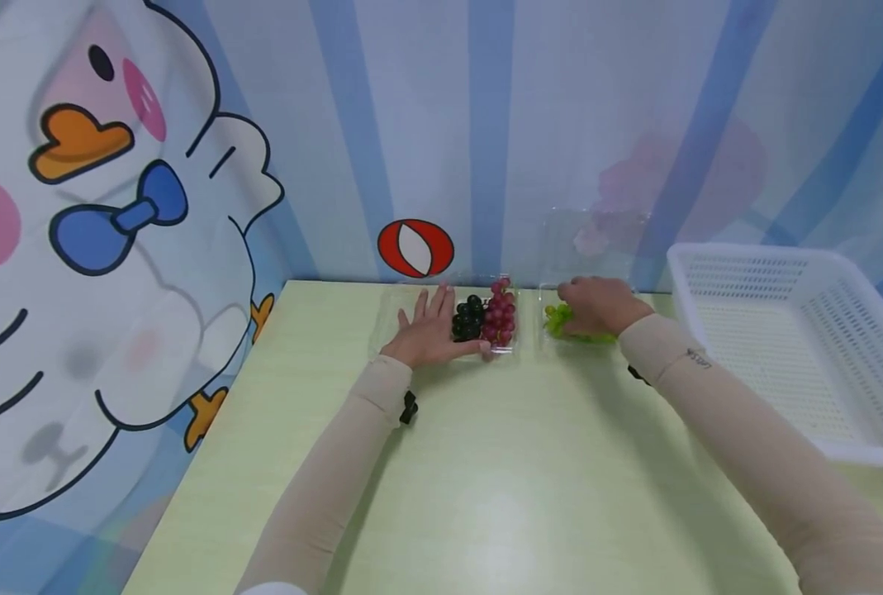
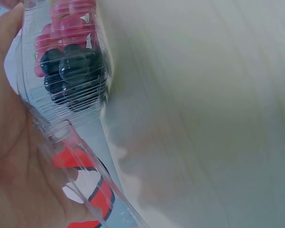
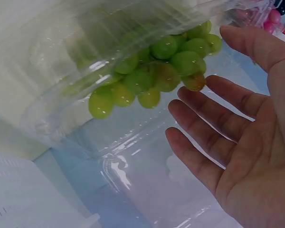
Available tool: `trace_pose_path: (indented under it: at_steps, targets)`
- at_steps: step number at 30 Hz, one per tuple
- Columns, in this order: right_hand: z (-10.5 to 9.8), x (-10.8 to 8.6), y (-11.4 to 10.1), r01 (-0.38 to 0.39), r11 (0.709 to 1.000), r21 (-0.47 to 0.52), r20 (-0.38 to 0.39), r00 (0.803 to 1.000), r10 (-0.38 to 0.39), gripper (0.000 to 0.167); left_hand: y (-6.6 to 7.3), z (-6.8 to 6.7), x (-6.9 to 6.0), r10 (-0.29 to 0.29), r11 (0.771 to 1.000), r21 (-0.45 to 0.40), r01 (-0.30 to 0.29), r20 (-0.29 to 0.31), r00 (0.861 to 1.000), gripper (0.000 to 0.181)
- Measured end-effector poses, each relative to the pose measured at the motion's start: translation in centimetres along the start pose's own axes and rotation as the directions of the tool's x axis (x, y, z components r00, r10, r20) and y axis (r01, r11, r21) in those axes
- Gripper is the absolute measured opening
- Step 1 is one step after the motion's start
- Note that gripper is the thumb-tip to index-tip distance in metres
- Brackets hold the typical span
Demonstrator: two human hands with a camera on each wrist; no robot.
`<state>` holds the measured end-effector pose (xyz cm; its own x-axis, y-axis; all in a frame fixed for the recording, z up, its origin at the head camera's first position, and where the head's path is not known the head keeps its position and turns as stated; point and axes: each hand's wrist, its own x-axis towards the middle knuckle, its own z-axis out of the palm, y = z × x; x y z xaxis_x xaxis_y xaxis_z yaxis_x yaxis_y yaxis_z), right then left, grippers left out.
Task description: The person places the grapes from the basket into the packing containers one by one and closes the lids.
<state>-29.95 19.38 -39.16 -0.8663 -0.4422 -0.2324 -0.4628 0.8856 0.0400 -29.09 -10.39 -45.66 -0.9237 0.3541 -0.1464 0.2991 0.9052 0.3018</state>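
Note:
My left hand (image 1: 432, 329) lies with fingers spread over the folded-back lid of a clear plastic box, its thumb along the box's front edge. That box holds a bunch of dark grapes (image 1: 467, 321) beside a bunch of red grapes (image 1: 499, 314). To the right, a second clear box (image 3: 116, 166) stands with its lid raised against the backdrop. Green grapes (image 3: 166, 71) lie inside it. My right hand (image 1: 597, 304) is over this box; in the right wrist view its fingers are loosely extended, with fingertips by the grapes. Whether they touch is unclear.
A white slotted plastic basket (image 1: 805, 258) stands on the right side of the pale table (image 1: 500, 479). Behind the table hangs a blue striped backdrop (image 1: 441, 124) with a large cartoon bird at the left.

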Motion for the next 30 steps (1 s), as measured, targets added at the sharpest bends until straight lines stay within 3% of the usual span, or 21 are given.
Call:
trace_pose_path:
  at_steps: [11,16,19,24,30]
  targets:
    - [-0.6,0.1,-1.4,0.018,1.0,-0.006,-0.062,0.998,-0.019,0.036,-0.6,-0.1,-0.3,0.026,1.0,0.013,-0.026,-0.03,0.999,0.119]
    - [-0.3,0.2,-1.2,0.013,1.0,0.013,-0.097,0.995,-0.012,0.031,-0.5,-0.8,-0.8,0.038,0.998,-0.038,-0.04,-0.04,0.998,0.114]
    - [-0.2,0.2,-1.1,0.013,1.0,0.014,-0.125,0.992,-0.011,0.028,-0.3,-1.1,-1.0,0.053,0.996,-0.071,-0.058,-0.078,0.996,0.108]
    - [-0.1,0.2,-1.0,0.019,1.0,0.018,-0.183,0.983,-0.016,0.026,-0.3,-1.0,-1.2,0.078,0.987,-0.121,-0.103,-0.198,0.977,0.092]
    - [-0.2,0.4,-1.1,0.014,0.999,0.034,-0.227,0.974,-0.006,0.026,-0.1,-0.9,-1.8,0.037,0.964,-0.233,-0.126,-0.351,0.935,0.067]
